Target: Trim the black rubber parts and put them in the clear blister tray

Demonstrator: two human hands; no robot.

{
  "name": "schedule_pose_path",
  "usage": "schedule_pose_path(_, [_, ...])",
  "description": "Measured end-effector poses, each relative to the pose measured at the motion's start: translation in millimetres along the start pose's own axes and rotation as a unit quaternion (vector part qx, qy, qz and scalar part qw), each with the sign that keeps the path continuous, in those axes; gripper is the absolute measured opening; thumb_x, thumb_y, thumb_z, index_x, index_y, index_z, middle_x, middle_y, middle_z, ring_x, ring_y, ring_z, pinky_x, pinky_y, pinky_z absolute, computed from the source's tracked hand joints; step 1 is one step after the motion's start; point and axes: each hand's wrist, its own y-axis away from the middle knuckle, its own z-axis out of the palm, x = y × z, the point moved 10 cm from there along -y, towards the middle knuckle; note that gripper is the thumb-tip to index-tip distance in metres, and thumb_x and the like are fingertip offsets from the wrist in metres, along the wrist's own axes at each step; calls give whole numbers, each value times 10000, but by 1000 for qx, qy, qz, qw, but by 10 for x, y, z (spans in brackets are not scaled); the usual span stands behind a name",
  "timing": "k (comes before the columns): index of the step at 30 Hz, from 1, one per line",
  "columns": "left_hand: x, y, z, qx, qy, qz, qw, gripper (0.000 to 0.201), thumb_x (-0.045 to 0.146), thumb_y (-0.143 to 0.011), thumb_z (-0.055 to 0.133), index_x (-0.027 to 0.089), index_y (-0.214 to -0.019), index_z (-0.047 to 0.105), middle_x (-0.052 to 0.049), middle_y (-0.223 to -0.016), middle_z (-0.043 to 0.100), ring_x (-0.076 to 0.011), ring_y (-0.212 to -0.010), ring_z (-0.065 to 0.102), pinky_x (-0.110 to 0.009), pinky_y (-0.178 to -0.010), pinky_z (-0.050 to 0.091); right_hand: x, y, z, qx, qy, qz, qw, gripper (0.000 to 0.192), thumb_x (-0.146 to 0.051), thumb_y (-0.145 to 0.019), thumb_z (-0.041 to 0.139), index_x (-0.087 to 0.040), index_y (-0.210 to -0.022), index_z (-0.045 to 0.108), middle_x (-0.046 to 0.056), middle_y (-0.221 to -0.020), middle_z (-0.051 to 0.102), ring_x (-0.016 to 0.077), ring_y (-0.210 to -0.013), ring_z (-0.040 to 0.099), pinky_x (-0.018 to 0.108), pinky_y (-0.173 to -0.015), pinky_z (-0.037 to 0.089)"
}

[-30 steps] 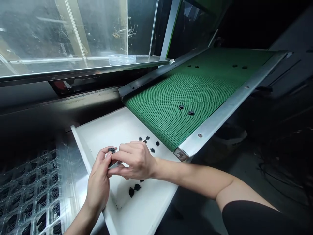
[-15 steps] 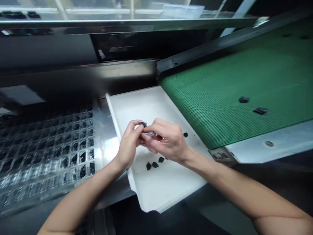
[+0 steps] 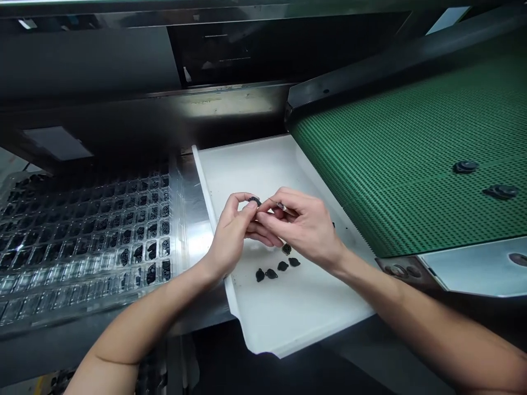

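Together, both hands' fingers [image 3: 242, 211] on small black part [image 3: 254, 201]

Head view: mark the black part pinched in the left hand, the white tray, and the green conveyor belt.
black part [image 3: 254, 201], head view, its top edge above the fingertips.
white tray [image 3: 288, 323], head view, bare floor near the front.
green conveyor belt [image 3: 391, 164], head view, bare mesh surface.

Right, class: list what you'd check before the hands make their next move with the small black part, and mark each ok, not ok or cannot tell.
1. Part pinched in left hand fingertips: ok.
2. Right hand holds a thin tool beside the part: ok.
3. Tool tip touching the part: cannot tell.
4. Hands over the white tray: ok.
5. Loose parts lie in the tray, apart from the fingers: ok.
6. Clear pocket tray has open pockets: cannot tell.
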Motion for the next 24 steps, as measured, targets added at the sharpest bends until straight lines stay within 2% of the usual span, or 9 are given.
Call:
schedule_pose_path(5, [11, -1, -74, 35, 3, 12, 999, 464, 539, -979, 765, 232, -1225, 519, -70, -1006, 738, -247, -851, 783, -340, -732, 663, -20, 4, 2, -4, 34, -9, 999, 162, -296, -995, 801, -137, -1010, 826, 37, -900, 655, 77, -737, 595, 239, -629, 480])
schedule_pose_path(7, [20, 20, -97, 49, -5, 15, 999, 491, 543, -955, 795, 235, -1238, 538, -76, -1023, 741, -251, -904, 783, -336, -754, 666, -17, 15, 7, -2, 24, -5, 1000, 172, -302, -988, 826, -137, -1039, 839, 48, -930, 672, 85, -771, 618, 243, -654, 492])
schedule_pose_path(11, [68, 53, -142, 68, -18, 17, 997, 505, 533, -933, 827, 232, -1237, 559, -79, -1110, 743, -222, -908, 770, -326, -773, 671, 89, 11, 53, -4, -25, 36, 999, 141, -296, -972, 848, -167, -1027, 857, 28, -933, 685, 70, -767, 633, 211, -668, 499])
schedule_pose_path(16, [103, 61, -105, 53, -43, 13, 998, 519, 570, -959, 804, 230, -1272, 569, -82, -1177, 737, -193, -882, 748, -372, -829, 684, 164, -7, 68, 5, -53, 73, 996, 139, -303, -971, 823, -165, -970, 833, 3, -946, 690, 46, -700, 642, 166, -611, 505])
schedule_pose_path(20, [141, 77, -151, 80, -49, 33, 995, 549, 601, -936, 829, 219, -1264, 608, -79, -1147, 732, -211, -968, 746, -373, -903, 672, 15, -4, 55, 17, 1, 13, 1000, 126, -282, -962, 816, -157, -980, 817, 7, -942, 667, 57, -726, 626, 176, -646, 504])
schedule_pose_path(24, [108, 52, -161, 66, 2, 23, 998, 404, 499, -966, 824, 205, -1206, 686, -75, -1193, 709, -181, -1062, 716, -254, -888, 642, -174, 44, 12, 64, 118, -109, 985, 220, -359, -966, 827, -169, -1073, 799, 14, -994, 648, 68, -750, 576, 221, -634, 440])
